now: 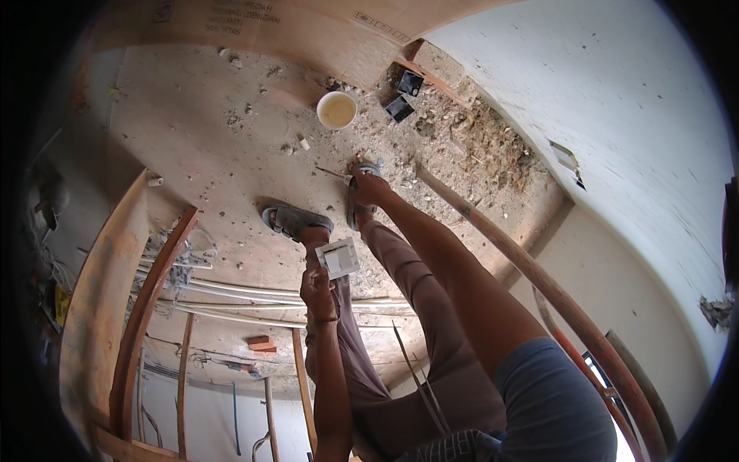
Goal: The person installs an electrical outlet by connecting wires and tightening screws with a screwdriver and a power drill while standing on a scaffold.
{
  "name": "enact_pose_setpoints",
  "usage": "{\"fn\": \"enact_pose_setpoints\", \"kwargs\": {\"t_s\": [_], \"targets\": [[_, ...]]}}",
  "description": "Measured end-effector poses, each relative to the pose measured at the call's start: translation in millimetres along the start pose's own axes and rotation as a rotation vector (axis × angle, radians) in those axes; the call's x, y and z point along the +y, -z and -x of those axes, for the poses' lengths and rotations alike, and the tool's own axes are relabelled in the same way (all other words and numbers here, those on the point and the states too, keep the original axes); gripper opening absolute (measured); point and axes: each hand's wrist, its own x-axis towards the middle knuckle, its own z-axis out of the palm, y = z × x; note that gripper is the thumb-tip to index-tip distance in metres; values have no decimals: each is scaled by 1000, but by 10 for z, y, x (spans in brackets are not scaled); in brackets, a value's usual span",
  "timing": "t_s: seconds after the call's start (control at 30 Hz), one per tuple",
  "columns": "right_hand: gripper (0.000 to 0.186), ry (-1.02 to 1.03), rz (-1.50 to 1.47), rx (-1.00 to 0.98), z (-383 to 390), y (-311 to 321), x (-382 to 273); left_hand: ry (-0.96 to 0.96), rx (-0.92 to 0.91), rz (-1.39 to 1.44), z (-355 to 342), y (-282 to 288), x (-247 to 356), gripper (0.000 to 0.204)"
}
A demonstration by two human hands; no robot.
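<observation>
My left hand [319, 297] is closed on a white light switch [337, 259], a square plate with a rocker, held out over my left leg. My right arm is stretched forward, and my right hand [369, 189] is closed on a thin screwdriver [332, 172] whose dark shaft points left. Its handle is mostly hidden in my fingers. In the picture this hand overlaps my right sandal [360, 209]; whether they touch, I cannot tell. The other grey sandal [295, 220] lies to the left.
A pale bucket [337, 111] and two black wall boxes [399, 108] are ahead, beside rubble [493, 150]. Cardboard [308, 46] covers the far side. A rusty pole [531, 269] runs along my right, wooden planks [150, 323] along my left. White conduits [246, 296] and bricks [262, 343] lie below.
</observation>
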Motion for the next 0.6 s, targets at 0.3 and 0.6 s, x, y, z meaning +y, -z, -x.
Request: {"fn": "enact_pose_setpoints", "kwargs": {"t_s": [0.3, 0.6], "targets": [[41, -29, -154, 67, -622, 12, 11, -136, 42, -120, -124, -2, 65, 33], [44, 53, -136, 261, -892, 249, 560, -131, 26, -109, -227, -274, -148, 15]]}}
